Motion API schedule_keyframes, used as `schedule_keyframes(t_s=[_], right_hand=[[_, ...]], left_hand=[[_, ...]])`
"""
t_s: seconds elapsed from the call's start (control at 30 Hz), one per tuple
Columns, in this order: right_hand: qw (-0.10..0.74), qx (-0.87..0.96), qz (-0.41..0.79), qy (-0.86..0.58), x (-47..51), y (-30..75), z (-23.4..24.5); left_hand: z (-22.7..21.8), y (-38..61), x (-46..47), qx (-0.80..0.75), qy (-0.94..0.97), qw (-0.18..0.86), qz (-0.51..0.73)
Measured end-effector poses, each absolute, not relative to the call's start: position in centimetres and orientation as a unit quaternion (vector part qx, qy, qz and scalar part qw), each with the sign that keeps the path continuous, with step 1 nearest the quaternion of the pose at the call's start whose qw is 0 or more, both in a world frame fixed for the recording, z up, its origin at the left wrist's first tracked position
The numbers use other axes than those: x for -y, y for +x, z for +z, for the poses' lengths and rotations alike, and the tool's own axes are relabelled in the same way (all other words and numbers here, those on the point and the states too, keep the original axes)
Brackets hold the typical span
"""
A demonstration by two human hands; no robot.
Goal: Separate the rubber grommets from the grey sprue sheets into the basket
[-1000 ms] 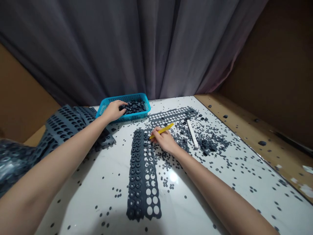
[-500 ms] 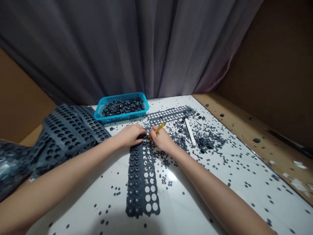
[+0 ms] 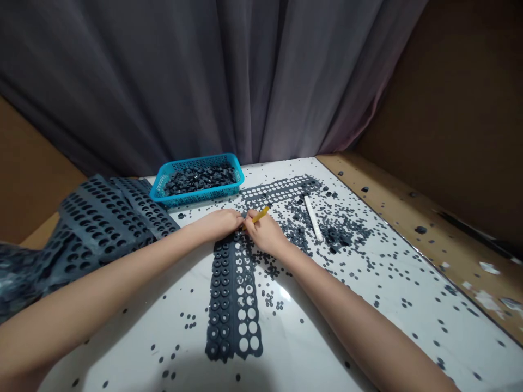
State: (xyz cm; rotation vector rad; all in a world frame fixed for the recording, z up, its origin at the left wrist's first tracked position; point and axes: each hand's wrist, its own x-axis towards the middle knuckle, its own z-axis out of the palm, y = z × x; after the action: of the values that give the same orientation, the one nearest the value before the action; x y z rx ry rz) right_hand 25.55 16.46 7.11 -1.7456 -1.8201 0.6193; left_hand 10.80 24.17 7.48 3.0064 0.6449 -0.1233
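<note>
Head view: loose discs [image 3: 270,268] beside strip [image 3: 234,305]

Sheets [image 3: 92,222] left of strip [image 3: 234,299], discs [image 3: 342,237] right — basket [image 3: 196,195] behind

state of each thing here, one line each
near strip: flat, left columns filled, nearest right holes empty
yellow tool: held in right hand
left hand: at near strip, grip hidden
basket: upright, holding dark pieces
far strip: flat, many holes empty
white stick: lying untouched
sheets: heaped
curtain: hanging
</note>
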Motion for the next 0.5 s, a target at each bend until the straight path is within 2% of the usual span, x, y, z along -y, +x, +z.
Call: schedule_keyframes(t_s=[0.3, 0.5], right_hand=[[0.248, 0.668, 0.235, -0.661, -16.5, 25.9, 7.3], [0.288, 0.661, 0.266, -0.640, -16.5, 25.9, 7.4]], left_hand=[[6.5, 9.2, -24.0, -0.237, 0.962, 0.123, 0.059], [7.4, 8.4, -24.7, -0.309, 0.925, 0.173, 0.142]])
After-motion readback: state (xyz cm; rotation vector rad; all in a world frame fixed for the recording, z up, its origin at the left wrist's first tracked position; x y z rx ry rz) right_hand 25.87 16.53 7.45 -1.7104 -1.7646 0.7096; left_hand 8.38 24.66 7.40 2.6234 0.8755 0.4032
